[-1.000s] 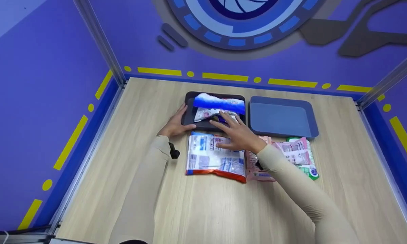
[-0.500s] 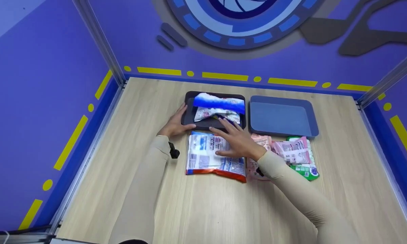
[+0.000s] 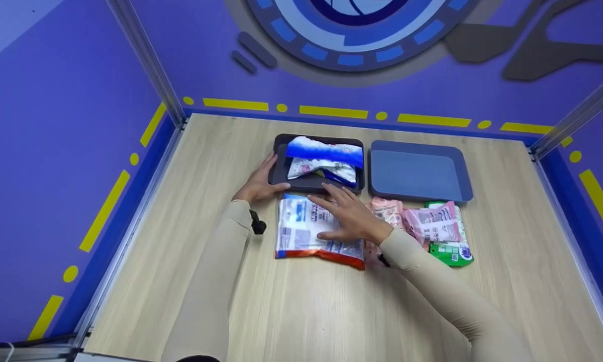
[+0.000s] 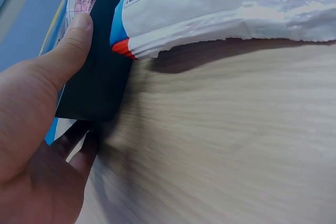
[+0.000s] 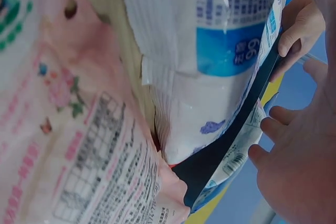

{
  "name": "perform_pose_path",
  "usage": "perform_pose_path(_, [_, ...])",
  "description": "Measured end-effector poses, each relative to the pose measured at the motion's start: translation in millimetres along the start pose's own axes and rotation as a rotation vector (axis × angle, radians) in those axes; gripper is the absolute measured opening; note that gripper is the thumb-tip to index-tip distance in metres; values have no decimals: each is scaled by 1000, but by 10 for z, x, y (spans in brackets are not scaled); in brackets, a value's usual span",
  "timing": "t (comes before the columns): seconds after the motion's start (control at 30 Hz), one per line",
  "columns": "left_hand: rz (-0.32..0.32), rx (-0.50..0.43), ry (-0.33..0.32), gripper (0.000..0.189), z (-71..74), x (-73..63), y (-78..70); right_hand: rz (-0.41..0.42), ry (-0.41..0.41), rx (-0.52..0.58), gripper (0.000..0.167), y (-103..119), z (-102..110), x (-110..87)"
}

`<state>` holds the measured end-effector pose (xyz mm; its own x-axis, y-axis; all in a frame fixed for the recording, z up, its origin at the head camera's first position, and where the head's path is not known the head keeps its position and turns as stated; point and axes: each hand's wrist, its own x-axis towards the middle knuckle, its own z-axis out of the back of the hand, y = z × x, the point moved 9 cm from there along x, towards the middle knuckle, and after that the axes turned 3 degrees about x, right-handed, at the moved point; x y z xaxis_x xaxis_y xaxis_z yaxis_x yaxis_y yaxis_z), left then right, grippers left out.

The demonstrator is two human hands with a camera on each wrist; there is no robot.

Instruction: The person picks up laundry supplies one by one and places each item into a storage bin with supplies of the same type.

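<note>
My left hand (image 3: 257, 187) holds the left end of a dark tray (image 3: 280, 170); its thumb lies at the front corner and its fingers reach along the outer side. In the left wrist view that thumb (image 4: 76, 40) lies on the rim. Blue-and-white plastic packets (image 3: 324, 157) rest inside the tray, one partly covering a dark blue one (image 3: 339, 178). My right hand (image 3: 353, 217), fingers spread and holding nothing, is over a large white bag with a red edge (image 3: 299, 236) in front of the tray. Its fingertips come near the tray's front rim.
A blue-grey tray (image 3: 417, 176) stands right of the dark one. In front of it lie a pink packet (image 3: 388, 210), a small pink packet (image 3: 434, 226) and a green-and-white packet (image 3: 452, 256). Purple panels (image 3: 221, 65) wall in the wooden table (image 3: 311, 311).
My right hand has drawn back from the packets in the dark tray toward the front, uncovering more of them. The left hand stays at the tray's left end.
</note>
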<state>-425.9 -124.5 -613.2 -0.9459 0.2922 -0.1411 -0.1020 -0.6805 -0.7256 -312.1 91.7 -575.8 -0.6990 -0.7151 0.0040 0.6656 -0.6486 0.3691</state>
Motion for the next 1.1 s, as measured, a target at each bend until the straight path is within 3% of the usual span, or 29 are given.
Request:
perform_pose_path(0.53, [-2,12,9,102,8,-24,-14,67,-18,-20,105,128,-140,-20])
perform_pose_path(1.1, [-8,13,11,102,7,-18,-22,9,94,-96,111,170,-301,-20])
